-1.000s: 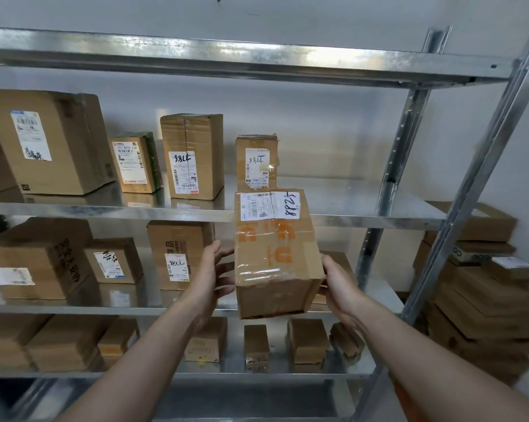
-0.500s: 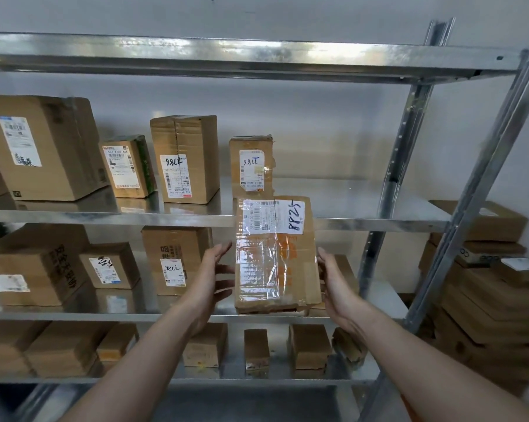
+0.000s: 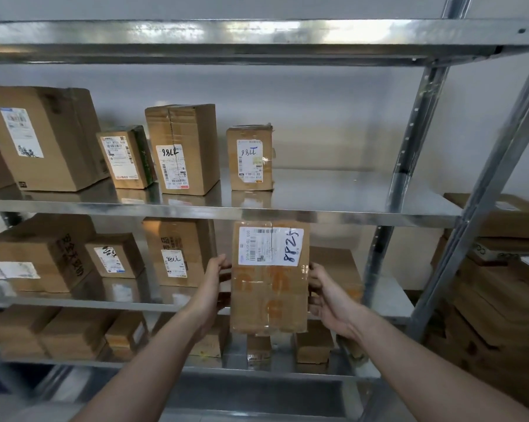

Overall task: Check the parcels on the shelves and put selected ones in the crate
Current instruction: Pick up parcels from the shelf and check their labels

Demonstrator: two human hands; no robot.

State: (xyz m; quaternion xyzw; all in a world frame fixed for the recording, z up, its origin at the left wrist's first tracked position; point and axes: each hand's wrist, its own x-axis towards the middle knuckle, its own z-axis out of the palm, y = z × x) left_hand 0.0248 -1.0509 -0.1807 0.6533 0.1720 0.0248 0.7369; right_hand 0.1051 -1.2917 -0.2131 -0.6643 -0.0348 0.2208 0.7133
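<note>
One parcel (image 3: 269, 295) in two grips, left hand (image 3: 213, 289), right hand (image 3: 327, 303)

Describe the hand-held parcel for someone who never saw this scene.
Find the metal shelving. Right of its centre, in front of the lower shelves, the left hand and right hand hold one parcel upright; only it shows orange print under clear tape.

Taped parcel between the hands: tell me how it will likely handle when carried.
Probably stiff: the parcel shows flat faces between the left hand and right hand. Likely light: a side grip alone holds it up. Its glossy tape may feel slippery.
</note>
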